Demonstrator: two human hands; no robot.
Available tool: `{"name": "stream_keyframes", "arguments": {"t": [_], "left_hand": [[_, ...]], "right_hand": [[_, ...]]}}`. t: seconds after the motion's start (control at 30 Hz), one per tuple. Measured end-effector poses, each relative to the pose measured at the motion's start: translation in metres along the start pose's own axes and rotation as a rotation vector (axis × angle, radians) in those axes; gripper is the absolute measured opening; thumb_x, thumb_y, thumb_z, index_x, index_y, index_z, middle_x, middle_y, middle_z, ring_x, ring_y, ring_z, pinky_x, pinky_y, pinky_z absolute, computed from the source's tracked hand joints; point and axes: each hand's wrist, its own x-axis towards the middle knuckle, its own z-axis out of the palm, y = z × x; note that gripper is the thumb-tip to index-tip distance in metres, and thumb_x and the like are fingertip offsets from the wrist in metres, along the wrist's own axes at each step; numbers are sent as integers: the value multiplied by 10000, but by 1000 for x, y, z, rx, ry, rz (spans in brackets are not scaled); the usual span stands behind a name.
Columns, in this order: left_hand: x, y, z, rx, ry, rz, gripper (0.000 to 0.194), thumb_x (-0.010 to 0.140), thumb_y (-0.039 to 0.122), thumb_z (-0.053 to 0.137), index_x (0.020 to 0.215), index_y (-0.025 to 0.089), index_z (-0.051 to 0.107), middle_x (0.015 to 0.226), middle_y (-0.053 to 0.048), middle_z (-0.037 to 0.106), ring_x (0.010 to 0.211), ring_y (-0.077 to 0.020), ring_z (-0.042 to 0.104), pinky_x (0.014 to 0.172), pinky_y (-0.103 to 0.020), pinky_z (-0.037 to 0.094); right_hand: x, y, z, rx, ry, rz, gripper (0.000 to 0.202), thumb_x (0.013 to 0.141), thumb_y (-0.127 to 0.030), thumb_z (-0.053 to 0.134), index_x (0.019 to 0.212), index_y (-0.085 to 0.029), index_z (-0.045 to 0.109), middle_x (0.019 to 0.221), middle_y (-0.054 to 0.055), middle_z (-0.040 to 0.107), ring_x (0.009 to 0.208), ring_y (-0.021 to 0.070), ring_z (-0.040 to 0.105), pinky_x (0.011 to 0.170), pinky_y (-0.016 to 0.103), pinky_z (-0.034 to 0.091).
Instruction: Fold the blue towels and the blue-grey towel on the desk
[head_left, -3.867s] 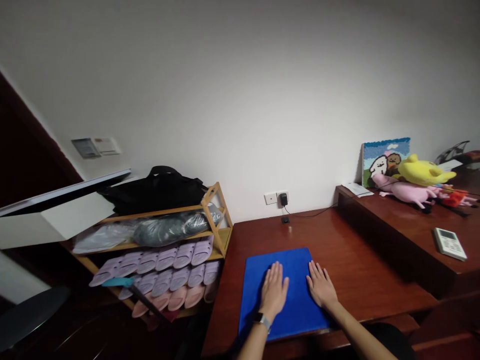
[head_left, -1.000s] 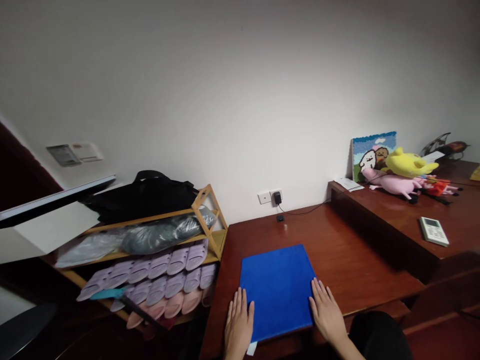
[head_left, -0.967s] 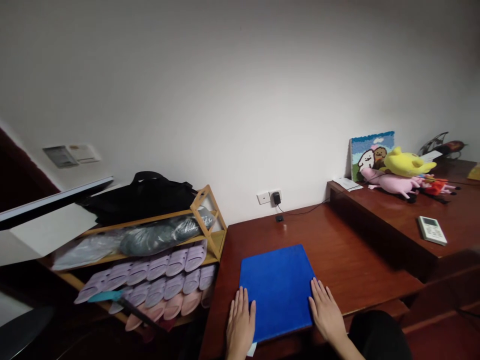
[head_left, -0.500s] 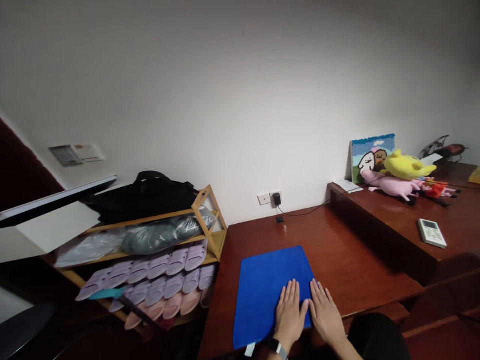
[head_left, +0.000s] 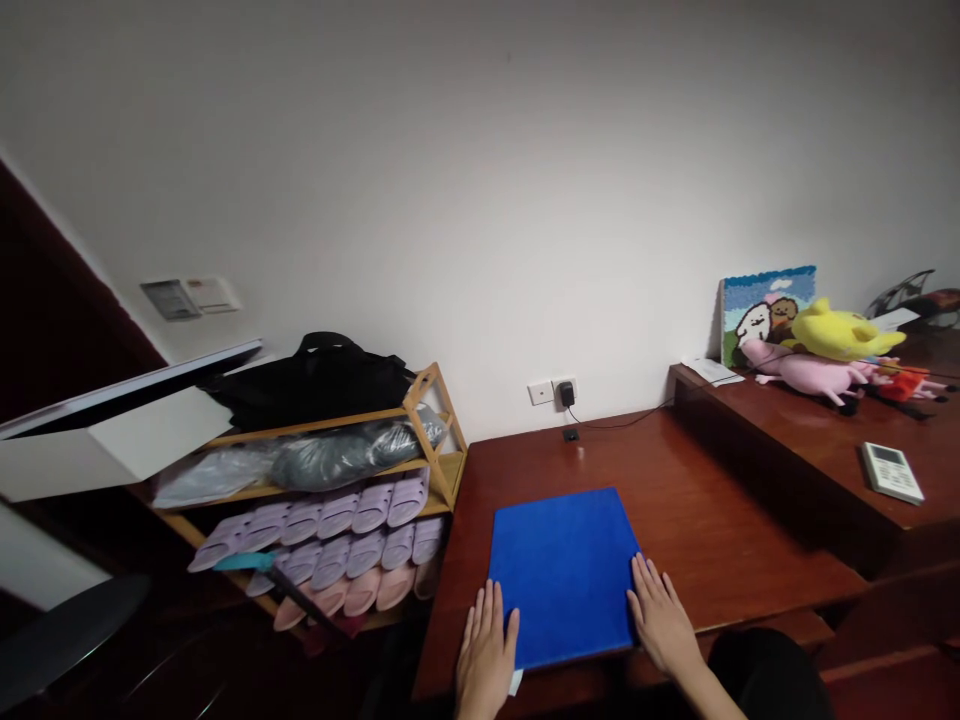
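Leftward my left hand [head_left: 486,650] has moved, to the left edge of the blue cloth [head_left: 564,580]; my right hand [head_left: 664,620] lies along its right; both flat, unclenched.

You can pass over the blue cloth [head_left: 566,580] and across the desk [head_left: 697,520] beyond it, but the plug [head_left: 567,394] and cord [head_left: 615,428] obstruct you at the wall [head_left: 510,230], the shoe rack [head_left: 448,475] at left, the raised ledge [head_left: 780,470] at right.
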Motion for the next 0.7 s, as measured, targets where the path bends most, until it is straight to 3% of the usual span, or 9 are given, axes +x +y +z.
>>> {"name": "stream_keyframes", "arguments": {"t": [0.3, 0.47, 0.57, 0.7], "left_hand": [[0, 2, -3, 4, -14, 0, 641, 1073, 426, 266, 1651, 157, 325, 1716, -109, 299, 1591, -254, 258, 1302, -503, 282], [17, 2, -19, -26, -81, -36, 710, 1057, 532, 307, 1616, 103, 392, 1672, -156, 388, 1547, -292, 374, 1271, -487, 358], [34, 32, -32, -25, -7, -15, 723, 1063, 550, 296, 1595, 79, 426, 1661, -178, 404, 1543, -309, 385, 1276, -497, 351], [46, 114, -36, -133, -46, 248, 666, 1089, 520, 248, 1623, 149, 391, 1673, -133, 397, 1549, -281, 379, 1266, -505, 375]], "right_hand": [[-18, 8, 11, 21, 113, -77, 653, 1075, -487, 259, 1588, -136, 458, 1656, 80, 403, 1550, 285, 373, 1273, 501, 339], [-17, 9, 16, 17, 181, -105, 639, 1084, -480, 262, 1566, -131, 494, 1637, 94, 439, 1525, 285, 418, 1259, 472, 363], [-16, 9, 16, 25, 198, -107, 651, 1086, -504, 252, 1564, -137, 500, 1631, 90, 449, 1519, 284, 429, 1255, 466, 370], [-17, 8, 15, 48, 206, -102, 650, 1085, -517, 253, 1564, -156, 504, 1621, 90, 463, 1510, 287, 444, 1246, 474, 383]]}}
